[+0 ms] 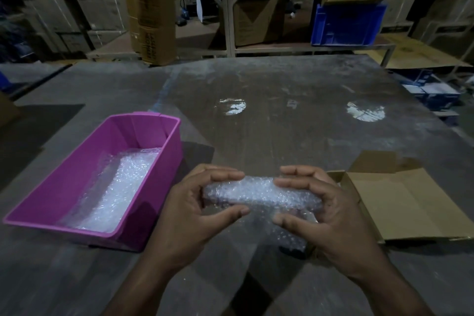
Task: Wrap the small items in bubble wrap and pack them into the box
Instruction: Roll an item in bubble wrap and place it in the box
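Left hand & right hand each grip an end of the clear bubble-wrap bundle – long axis left-right, over tabletop's near edge; open brown cardboard box just right, right hand nearer.

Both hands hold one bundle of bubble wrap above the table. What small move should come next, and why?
Probably carry the wrapped bundle to the right and lower it into the open cardboard box. The left hand and right hand grip its two ends, and it looks fully rolled. A loose tail of wrap seems to hang below it, so tucking that in first may be wise.
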### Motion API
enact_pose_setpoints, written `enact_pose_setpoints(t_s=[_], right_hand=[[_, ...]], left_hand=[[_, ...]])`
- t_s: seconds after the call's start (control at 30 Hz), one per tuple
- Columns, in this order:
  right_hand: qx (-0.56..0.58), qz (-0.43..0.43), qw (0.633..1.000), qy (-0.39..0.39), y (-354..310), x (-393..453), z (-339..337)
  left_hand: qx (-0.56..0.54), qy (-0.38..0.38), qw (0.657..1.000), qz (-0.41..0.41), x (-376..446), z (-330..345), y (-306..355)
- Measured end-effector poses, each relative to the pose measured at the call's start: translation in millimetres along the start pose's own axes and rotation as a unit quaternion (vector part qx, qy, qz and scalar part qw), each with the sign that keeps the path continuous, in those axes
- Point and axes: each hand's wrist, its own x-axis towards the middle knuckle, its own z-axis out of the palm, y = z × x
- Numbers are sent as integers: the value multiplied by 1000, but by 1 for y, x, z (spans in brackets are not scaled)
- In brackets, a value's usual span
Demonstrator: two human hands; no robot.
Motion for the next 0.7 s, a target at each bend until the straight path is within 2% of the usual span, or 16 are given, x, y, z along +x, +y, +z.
enact_pose_setpoints(t_s=[0.13, 0.27, 0.33, 0.43, 0.57, 0.7], right_hand=[[-31, -21, 999, 15, 2, 0, 1], [-8, -31, 998, 47, 0, 0, 3], [18, -14, 998, 58, 0, 0, 2], [84, 31, 994, 55, 0, -1, 5], [102, 21, 992, 75, 5, 1, 8], [75, -4, 996, 49, 7, 3, 5]], left_hand=[[28, 19, 999, 5, 0, 2, 3], [79, 40, 995, 34, 1, 2, -1], [63, 43, 997, 24, 0, 1, -2], [-24, 27, 999, -26, -3, 4, -1], [-17, 51, 998, -19, -2, 8, -7], [11, 33, 999, 5, 0, 6, -7]])
